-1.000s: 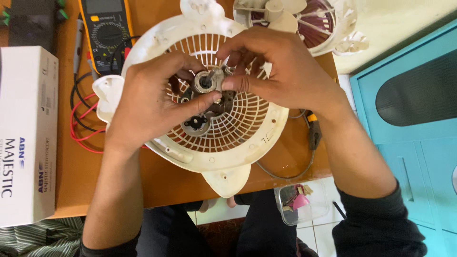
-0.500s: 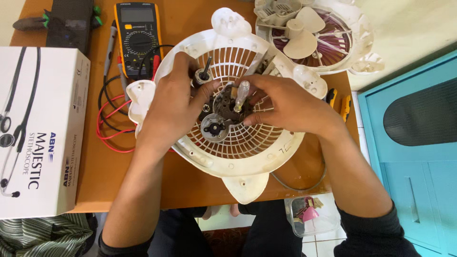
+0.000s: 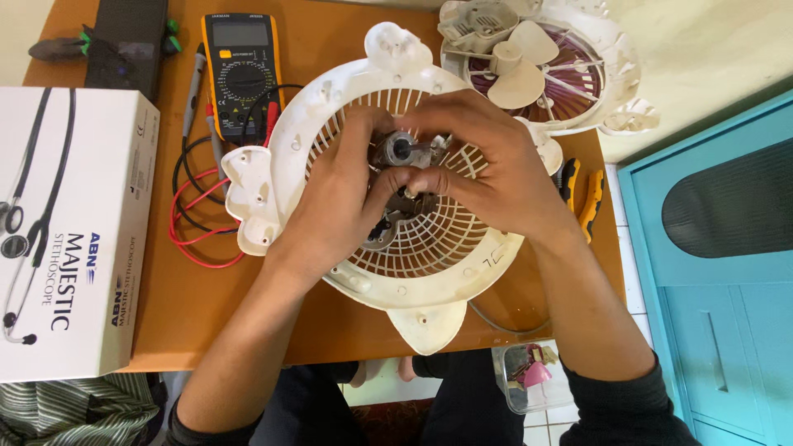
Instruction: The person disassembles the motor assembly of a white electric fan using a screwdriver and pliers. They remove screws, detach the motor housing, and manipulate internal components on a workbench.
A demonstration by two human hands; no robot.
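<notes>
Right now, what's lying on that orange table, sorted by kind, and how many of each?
White fan grilles: 2, one under both hands, one with the blade at the back
Small fan motor, held by the left hand and right hand: 1
Multimeter: 1
White box: 1
Yellow-handled pliers: 1
Total: 6

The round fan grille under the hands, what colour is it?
The grille is off-white, slightly yellowed plastic, shown in the head view.
</notes>
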